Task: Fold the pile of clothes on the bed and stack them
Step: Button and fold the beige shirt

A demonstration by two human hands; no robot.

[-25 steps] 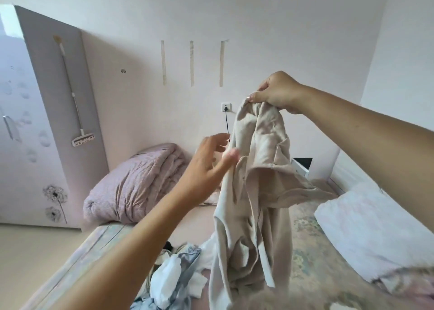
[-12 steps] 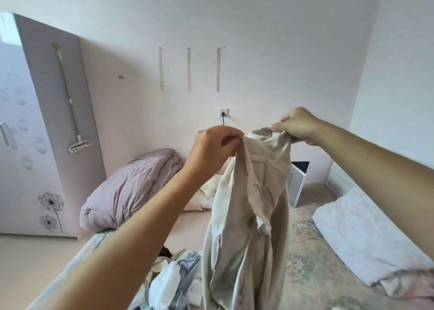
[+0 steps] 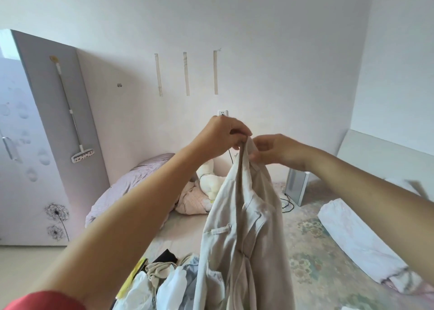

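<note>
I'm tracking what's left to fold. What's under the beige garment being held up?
The beige garment hangs over the clothes pile: white, pale blue and black pieces show on its left. Whatever lies directly behind its lower part is covered.

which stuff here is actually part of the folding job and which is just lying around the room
Part of the job:
- beige garment, held up at its top by the left hand and the right hand
- pile of clothes on the bed

Just lying about:
- rolled purple quilt
- plush toy
- brush hanging on the wardrobe
- white pillow
</note>
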